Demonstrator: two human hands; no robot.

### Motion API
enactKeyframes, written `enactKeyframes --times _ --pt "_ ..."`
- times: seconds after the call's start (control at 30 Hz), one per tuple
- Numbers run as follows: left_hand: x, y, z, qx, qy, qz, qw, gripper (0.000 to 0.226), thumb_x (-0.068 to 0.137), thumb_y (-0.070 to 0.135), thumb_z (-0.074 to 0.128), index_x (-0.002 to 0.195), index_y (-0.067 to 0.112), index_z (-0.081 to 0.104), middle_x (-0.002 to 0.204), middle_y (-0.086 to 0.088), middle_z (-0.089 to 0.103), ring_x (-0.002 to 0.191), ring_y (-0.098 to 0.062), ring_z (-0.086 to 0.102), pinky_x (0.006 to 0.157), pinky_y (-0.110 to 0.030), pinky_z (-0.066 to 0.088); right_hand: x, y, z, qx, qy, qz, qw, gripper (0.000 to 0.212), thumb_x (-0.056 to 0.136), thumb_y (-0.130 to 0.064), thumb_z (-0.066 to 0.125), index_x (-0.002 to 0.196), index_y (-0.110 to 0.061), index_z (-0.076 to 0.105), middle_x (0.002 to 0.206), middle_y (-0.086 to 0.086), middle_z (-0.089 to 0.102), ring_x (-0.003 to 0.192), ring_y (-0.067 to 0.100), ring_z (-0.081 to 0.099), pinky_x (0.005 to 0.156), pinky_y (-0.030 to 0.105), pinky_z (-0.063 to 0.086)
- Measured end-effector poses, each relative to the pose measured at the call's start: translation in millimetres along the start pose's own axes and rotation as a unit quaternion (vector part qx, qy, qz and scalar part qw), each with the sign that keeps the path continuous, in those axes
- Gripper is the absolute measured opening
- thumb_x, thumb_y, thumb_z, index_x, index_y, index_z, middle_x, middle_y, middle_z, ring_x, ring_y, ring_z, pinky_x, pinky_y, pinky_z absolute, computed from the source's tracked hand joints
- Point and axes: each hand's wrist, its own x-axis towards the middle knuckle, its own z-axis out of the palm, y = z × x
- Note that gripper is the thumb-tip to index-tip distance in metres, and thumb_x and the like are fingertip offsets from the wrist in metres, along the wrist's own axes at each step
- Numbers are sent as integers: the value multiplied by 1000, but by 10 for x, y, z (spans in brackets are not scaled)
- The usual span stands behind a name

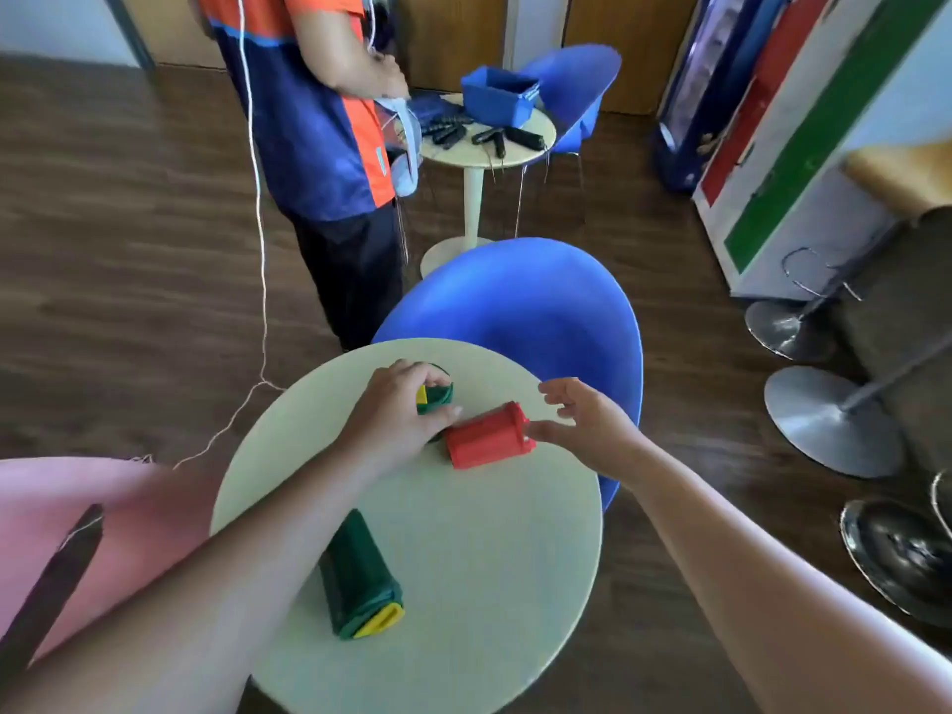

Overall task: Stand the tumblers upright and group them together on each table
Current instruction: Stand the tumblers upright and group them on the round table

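Observation:
Three tumblers are on the round pale table (479,574). My left hand (394,412) is shut on a green tumbler with a yellow lid (437,393) near the far edge; the hand hides most of it. A red tumbler (487,436) lies on its side just right of that hand. My right hand (584,422) hovers open at the red tumbler's lid end, fingertips almost touching it. A second green tumbler with a yellow lid (358,579) lies on its side near the table's front left.
A blue chair (536,306) stands right behind the table, a pink seat (77,528) at the left. A person (314,121) stands beyond, beside a second small table (520,152) with a blue bin and black items. Metal stool bases (829,420) are at the right.

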Motion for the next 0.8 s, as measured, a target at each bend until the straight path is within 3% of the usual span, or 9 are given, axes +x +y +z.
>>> enactKeyframes --times 0.17,0.27,0.47,0.63,0.8 --pt "371 -383 15 59 -29 -17 998 45 86 38 73 128 24 62 128 5 54 126 -18 43 91 -28 37 389 34 196 -42 -31 24 998 73 77 -40 89 141 -33 55 136 -15 56 124 17 58 99 32 47" --pt "519 -574 45 88 -46 -22 995 57 86 37 74 138 24 56 138 4 50 132 -20 39 99 -32 40 578 115 264 -99 -74 33 992 87 72 -42 92 148 -34 50 147 -12 53 133 19 53 108 36 45" --pt "700 -787 130 126 -90 -49 987 81 81 43 78 150 22 41 152 -2 40 141 -25 32 108 -41 39 935 259 311 -306 -165 -8 938 116 62 -56 91 159 -38 30 163 -10 37 145 22 33 116 43 38" --pt "728 -867 227 120 -113 -90 982 89 81 50 76 153 15 36 155 -3 40 145 -23 30 113 -39 35 1162 333 355 -416 -219 -74 880 112 67 -49 87 159 -39 26 162 -17 37 142 21 38 106 43 46" --pt "743 -891 209 126 -114 -94 981 90 80 52 76 153 16 38 154 -2 43 143 -23 33 111 -37 35 1247 353 379 -422 -221 -124 870 94 70 -40 84 152 -39 37 147 -13 55 133 18 47 101 39 47"
